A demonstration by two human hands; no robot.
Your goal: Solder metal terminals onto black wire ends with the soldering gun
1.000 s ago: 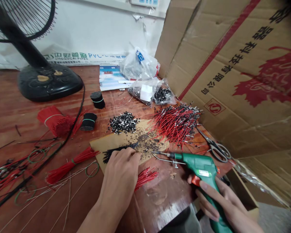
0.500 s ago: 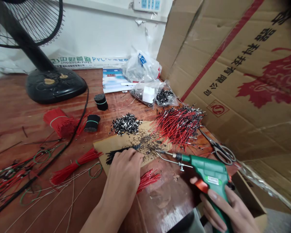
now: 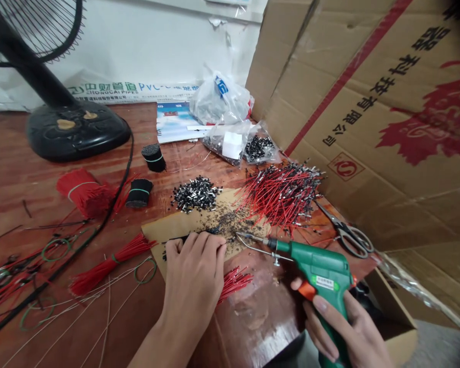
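My left hand (image 3: pixel 193 278) lies palm down on a piece of brown cardboard (image 3: pixel 168 227), its fingertips on a small bunch of thin black wires (image 3: pixel 199 234); whether it grips one I cannot tell. A short bunch of red wires (image 3: pixel 234 282) sticks out from under that hand. My right hand (image 3: pixel 347 332) grips a green soldering gun (image 3: pixel 318 271) by its handle, a finger at the orange trigger. The gun's metal tip (image 3: pixel 243 236) points left, close to my left fingertips and over dark scraps on the cardboard.
A heap of small black-and-silver parts (image 3: pixel 195 194) and a pile of red wires with metal ends (image 3: pixel 281 191) lie beyond. Scissors (image 3: pixel 347 235) lie by a big cardboard box (image 3: pixel 371 102). Red and black wire bundles (image 3: pixel 86 191), a fan base (image 3: pixel 76 130) and plastic bags (image 3: pixel 230 125) stand around.
My left fingers have spread further over the black wires. The soldering gun's tip has moved left, closer to my left fingertips. The view has shifted slightly.
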